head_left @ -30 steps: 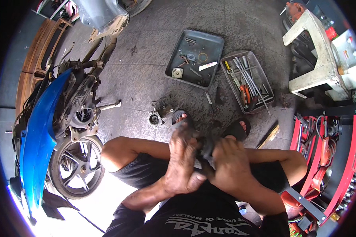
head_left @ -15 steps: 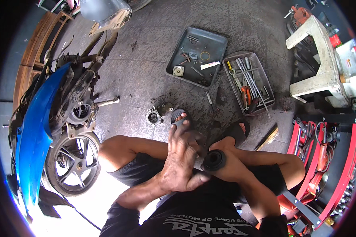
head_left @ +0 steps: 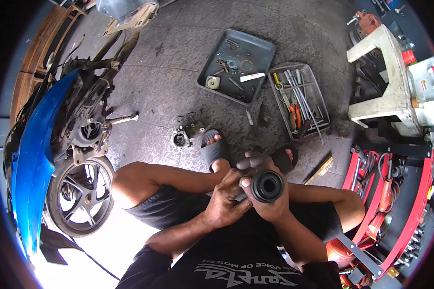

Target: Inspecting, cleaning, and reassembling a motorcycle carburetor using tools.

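My right hand [head_left: 274, 206] is wrapped round a black cylindrical part [head_left: 267, 187] with a ribbed round end and a hollow centre, held end-up above my lap. My left hand [head_left: 225, 200] presses against its left side, with the fingers curling round behind and partly hidden. Greasy dark fingertips show beyond the part. On the floor past my feet lies a metal engine housing [head_left: 180, 138] with a round bore. A black tray [head_left: 216, 53] farther off holds small parts, a gasket and a white tube. Beside it a second tray [head_left: 278, 103] holds screwdrivers, pliers and long wrenches.
A partly dismantled motorcycle with a blue panel [head_left: 33, 159] and a wheel [head_left: 81, 196] stands at the left. At the right are a worn white stool [head_left: 388, 72] and a red tool rack [head_left: 410, 212]. A brush [head_left: 322, 168] lies beside my right foot.
My left hand, open and apart before, has moved right and closed in against the black cylindrical part. My right hand has raised the part slightly. The whole view has shifted a little.
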{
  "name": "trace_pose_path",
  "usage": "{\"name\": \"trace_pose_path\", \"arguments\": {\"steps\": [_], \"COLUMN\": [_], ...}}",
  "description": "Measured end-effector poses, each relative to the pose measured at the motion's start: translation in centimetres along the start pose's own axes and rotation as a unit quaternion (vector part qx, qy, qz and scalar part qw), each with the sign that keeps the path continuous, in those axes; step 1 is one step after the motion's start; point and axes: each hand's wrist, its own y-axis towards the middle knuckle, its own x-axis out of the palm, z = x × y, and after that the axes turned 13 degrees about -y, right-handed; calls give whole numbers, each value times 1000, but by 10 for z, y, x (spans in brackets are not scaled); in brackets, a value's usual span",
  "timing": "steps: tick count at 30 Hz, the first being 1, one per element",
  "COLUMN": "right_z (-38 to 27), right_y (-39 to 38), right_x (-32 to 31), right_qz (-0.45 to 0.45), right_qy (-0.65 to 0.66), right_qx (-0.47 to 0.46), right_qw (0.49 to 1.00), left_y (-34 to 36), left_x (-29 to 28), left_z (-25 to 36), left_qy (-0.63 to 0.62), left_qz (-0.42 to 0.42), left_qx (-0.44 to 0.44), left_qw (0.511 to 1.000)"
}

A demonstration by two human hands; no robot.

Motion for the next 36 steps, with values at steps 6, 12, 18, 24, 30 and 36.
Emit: {"name": "trace_pose_path", "arguments": {"steps": [6,12,18,24,30,36], "right_z": [9,-5,9,6,-6,-38], "right_y": [-7,-2,-4,-8,-11,-5], "right_x": [0,-10,-10,-5,-32,-45], "right_qz": [12,92,43,-53,51,-24], "right_qy": [-18,-103,-288,-213,-278,-307], "right_qx": [-38,29,-51,71,36,-133], "right_qw": [999,990,955,973,959,942], "left_y": [5,-4,3,10,20,24], "left_x": [7,-9,11,23,-26,-27], "left_z": [2,19,17,13,19,18], "left_qy": [12,30,-133,-294,-119,124], "left_qz": [19,136,62,113,113,15], "left_qx": [87,72,-55,-27,-19,112], "left_qw": [996,988,988,949,986,986]}}
